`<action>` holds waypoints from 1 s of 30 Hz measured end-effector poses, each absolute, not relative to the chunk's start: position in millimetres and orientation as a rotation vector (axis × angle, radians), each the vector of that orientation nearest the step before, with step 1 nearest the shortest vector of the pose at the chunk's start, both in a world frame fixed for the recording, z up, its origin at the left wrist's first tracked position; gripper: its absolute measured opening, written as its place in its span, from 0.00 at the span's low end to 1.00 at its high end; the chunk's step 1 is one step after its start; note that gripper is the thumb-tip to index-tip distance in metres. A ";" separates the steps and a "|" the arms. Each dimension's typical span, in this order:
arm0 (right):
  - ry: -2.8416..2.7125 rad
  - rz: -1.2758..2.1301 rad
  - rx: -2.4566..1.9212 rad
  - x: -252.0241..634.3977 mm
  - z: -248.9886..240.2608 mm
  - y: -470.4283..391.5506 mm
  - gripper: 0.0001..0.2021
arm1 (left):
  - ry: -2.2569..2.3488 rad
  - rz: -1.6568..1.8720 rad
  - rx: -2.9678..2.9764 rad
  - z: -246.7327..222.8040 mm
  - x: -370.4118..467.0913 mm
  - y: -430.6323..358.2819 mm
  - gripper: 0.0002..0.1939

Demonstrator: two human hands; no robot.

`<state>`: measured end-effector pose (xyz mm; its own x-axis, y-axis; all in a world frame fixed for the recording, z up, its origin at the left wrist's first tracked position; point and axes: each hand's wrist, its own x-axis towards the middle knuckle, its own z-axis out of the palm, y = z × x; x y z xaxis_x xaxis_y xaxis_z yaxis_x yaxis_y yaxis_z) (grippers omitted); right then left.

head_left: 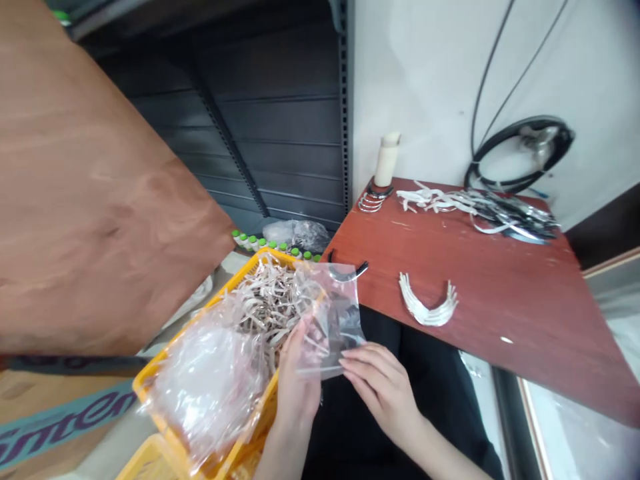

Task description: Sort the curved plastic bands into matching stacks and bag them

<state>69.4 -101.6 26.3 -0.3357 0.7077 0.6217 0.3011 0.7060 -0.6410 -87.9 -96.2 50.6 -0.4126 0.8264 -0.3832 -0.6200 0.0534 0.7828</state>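
A clear plastic bag [334, 320] is held up in front of me, over my lap near the edge of the red-brown table [500, 287]. My left hand [296, 373] grips its left side, with the fingers partly hidden behind the film. At the lower right edge, my right hand [377, 381] pinches the bag between fingertips and thumb. Whether anything lies inside the bag, I cannot tell. On the table beyond the hands lie a curved bundle of white strips [427, 310] and, seen partly through the bag, some black curved strips [361, 269].
To my left, a yellow basket [163, 353] holds clear bags [210, 380] and tangled white strips [273, 293]. A white roll [387, 160], a pile of strips [495, 210] and a coiled black cable [520, 150] are at the back. Brown paper [100, 200] covers the left.
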 end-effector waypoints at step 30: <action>-1.524 1.305 -0.904 70.1 30.1 -115.4 0.21 | 1.703 1.060 1.949 41.8 -72.9 -152.0 0.17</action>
<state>70.1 -115.4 30.1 -0.3211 0.9313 0.1723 -0.0270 0.1728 -0.9846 -72.9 -152.0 41.8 0.0015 0.9518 0.3068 0.6951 -0.2215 0.6839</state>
